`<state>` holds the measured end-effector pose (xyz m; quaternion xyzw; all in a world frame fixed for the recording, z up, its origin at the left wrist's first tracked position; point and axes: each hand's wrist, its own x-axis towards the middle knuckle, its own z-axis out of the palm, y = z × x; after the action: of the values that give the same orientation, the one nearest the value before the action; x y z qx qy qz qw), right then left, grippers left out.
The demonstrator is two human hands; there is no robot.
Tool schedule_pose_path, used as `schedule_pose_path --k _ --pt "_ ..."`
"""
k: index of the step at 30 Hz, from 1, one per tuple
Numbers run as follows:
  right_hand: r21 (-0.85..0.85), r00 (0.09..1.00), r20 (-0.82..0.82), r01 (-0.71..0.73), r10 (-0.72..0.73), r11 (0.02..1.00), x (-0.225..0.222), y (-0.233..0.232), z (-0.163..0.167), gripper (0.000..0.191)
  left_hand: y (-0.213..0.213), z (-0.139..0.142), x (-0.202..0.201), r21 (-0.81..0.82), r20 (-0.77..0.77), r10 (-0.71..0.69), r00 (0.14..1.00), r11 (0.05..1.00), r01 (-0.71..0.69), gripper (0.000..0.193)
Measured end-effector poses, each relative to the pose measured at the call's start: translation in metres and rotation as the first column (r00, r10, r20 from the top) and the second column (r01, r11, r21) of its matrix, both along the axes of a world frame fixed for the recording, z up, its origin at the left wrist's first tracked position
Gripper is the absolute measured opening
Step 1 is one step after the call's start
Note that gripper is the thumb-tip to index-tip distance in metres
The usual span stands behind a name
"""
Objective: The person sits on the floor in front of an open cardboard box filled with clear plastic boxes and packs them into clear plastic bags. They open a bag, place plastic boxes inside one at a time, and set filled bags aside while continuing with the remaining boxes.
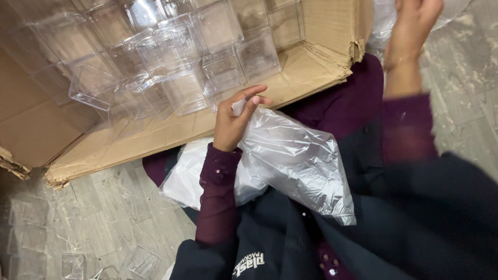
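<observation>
My left hand [236, 116] pinches the top edge of a clear plastic bag [295, 161] that hangs down over my lap. A second pale plastic bag [192, 176] lies under it on my dark clothing. My right hand [410, 28] is raised at the upper right, away from the bag, fingers partly out of view at the top edge and holding nothing that I can see. Both forearms wear dark purple sleeves.
A large open cardboard box [129, 140] lies on its side ahead, holding several clear plastic cube containers [176, 57]. A few more clear containers [137, 262] sit on the grey wooden floor at lower left. More plastic wrap [381, 18] shows at the upper right.
</observation>
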<state>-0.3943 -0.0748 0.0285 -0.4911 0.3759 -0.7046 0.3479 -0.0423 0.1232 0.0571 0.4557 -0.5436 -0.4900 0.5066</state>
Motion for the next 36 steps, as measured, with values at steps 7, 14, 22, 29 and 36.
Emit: schedule_pose_path --k 7,14,22,29,36 --pt "0.495 0.567 -0.014 -0.712 0.823 0.499 0.136 0.142 0.047 0.055 0.004 0.001 0.002 -0.064 -0.078 0.052 0.996 0.996 -0.057 0.032" --pt "0.521 0.632 -0.107 -0.622 0.768 0.584 0.155 0.144 0.022 0.021 0.016 0.006 0.018 -0.165 0.027 0.139 0.99 0.977 -0.133 0.025" --pt "0.57 0.568 -0.296 -0.54 0.768 0.62 0.169 0.149 0.023 0.013 0.022 -0.017 0.02 -0.046 0.068 0.282 0.957 0.959 -0.279 0.018" --pt "0.39 0.677 -0.398 -0.486 0.619 0.782 0.177 0.165 0.022 0.01 0.037 -0.031 0.017 0.032 -0.029 0.376 0.926 0.927 -0.375 0.017" --pt "0.282 0.691 -0.547 -0.38 0.473 0.881 0.181 0.174 0.031 0.012 0.042 -0.024 0.022 0.051 -0.051 0.373 0.926 0.927 -0.371 0.025"
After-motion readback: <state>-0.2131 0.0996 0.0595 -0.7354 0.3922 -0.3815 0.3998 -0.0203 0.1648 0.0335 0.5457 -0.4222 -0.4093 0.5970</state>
